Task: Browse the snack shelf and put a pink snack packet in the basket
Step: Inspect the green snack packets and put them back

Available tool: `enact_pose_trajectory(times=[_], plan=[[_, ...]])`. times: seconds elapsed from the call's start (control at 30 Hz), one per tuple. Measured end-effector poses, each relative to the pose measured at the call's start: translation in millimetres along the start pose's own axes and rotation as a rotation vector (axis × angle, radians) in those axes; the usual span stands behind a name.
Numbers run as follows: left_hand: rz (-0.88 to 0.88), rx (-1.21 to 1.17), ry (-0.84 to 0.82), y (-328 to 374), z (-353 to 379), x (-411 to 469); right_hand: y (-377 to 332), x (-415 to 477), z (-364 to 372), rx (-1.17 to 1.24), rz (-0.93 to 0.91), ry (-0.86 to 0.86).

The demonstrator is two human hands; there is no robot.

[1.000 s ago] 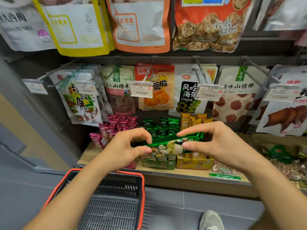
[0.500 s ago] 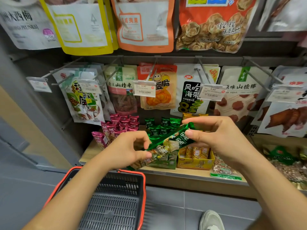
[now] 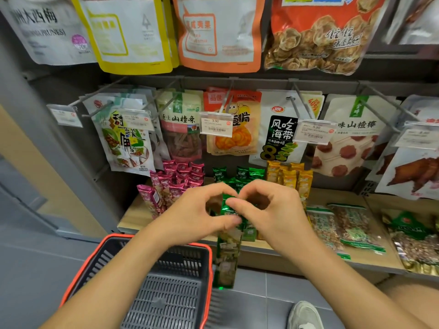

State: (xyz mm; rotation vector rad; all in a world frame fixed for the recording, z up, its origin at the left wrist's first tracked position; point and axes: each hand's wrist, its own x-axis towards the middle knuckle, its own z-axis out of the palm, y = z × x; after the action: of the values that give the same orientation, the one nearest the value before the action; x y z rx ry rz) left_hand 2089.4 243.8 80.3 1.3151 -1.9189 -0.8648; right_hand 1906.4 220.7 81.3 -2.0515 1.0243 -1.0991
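Between left hand and right hand, both pinching its top, hung a green snack packet (wrong colour, best reshelved); pink snack packets stood just beyond the left hand.

At frame centre, the left hand and right hand pinch a long green foil snack packet hanging vertically above the grey, orange-rimmed plastic basket at lower left.
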Motion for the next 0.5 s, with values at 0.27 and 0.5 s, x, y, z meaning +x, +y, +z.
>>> enact_pose_trajectory(times=[0.27,0.5], plan=[[-0.059,-0.357,0.231,-10,-23,-10,8,-4,28,0.170,0.156,-0.349],[-0.093,-0.520,0.283,-17,-36,-15,4,-8,47,-0.093,0.043,-0.345]])
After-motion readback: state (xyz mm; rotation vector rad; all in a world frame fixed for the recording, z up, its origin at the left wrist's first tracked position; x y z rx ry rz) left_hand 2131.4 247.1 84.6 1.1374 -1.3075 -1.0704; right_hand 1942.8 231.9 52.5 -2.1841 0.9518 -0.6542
